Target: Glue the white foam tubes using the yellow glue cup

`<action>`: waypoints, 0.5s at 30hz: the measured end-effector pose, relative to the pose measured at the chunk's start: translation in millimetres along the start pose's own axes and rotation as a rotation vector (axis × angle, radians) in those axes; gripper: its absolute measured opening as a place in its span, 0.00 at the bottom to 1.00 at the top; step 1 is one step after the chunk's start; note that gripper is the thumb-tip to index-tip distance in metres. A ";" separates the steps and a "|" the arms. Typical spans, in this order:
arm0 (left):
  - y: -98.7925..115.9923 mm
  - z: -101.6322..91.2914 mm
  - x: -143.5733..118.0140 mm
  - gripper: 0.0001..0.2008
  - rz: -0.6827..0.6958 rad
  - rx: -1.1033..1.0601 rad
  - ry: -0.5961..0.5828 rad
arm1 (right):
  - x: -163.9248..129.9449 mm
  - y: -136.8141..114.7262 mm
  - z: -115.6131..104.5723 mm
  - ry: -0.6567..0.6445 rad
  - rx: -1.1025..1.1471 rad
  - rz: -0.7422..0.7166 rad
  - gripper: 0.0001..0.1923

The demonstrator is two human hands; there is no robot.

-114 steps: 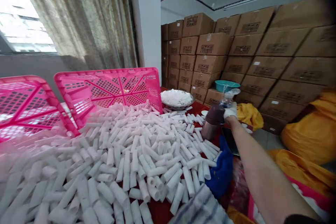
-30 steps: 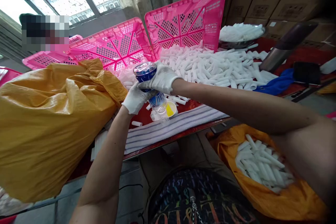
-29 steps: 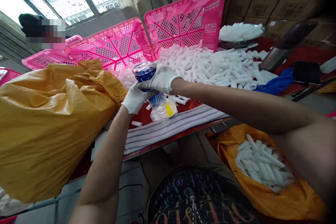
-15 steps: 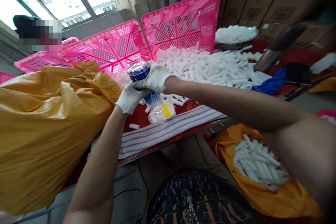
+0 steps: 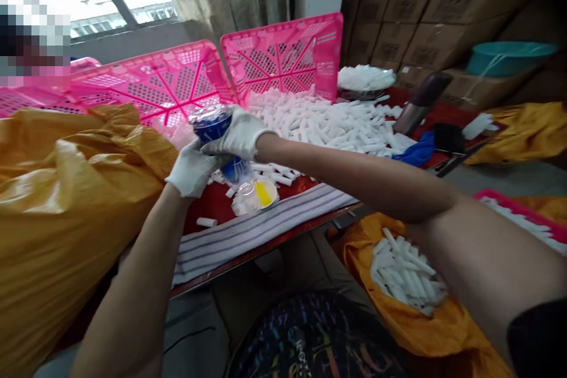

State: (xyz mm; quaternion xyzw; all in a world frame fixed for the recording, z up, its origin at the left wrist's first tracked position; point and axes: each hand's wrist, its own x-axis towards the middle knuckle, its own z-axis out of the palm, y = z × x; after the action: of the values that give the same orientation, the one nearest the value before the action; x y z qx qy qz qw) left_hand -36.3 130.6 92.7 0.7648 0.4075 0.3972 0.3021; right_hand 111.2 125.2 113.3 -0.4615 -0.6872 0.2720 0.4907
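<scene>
Both of my hands wear white gloves and are closed around a blue printed container with a shiny top, held above the red table. My left hand grips its lower left side, while my right hand wraps its right side. Below the gloves a blue printed section shows; whether it belongs to the same container I cannot tell. Close beneath it are a clear plastic cup-like piece and a round white and yellow disc. A large pile of short white tubes lies behind my right forearm.
Pink crates stand on edge behind the pile. A yellow sack bulges at left. A striped towel lines the front edge. At right are a flask, a blue cloth and an orange bag of white tubes. Cartons are stacked behind.
The view has turned to the right, so the scene sits further left and a teal basin shows at right. Both hands still hold the blue container.
</scene>
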 end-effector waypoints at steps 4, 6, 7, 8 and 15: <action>-4.9 2.3 5.1 0.23 0.017 -0.119 0.018 | -1.3 -6.6 -1.8 0.006 0.016 0.042 0.25; -5.2 2.8 6.1 0.22 0.028 -0.152 0.026 | -3.0 -10.2 -3.8 0.016 -0.014 0.048 0.27; -4.4 2.9 6.2 0.22 0.032 -0.156 0.033 | -3.8 -11.5 -4.8 0.023 -0.028 0.043 0.27; -3.1 3.0 6.2 0.22 0.035 -0.157 0.037 | -4.4 -12.5 -5.5 0.031 -0.038 0.036 0.28; 4.3 5.4 6.8 0.23 0.025 -0.154 0.024 | -5.2 -13.0 -9.0 0.060 -0.087 -0.013 0.31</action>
State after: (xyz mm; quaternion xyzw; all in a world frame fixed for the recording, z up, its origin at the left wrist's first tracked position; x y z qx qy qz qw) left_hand -27.6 133.6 95.8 0.7396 0.3698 0.4403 0.3499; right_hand 115.3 114.2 125.2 -0.4858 -0.6864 0.2247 0.4924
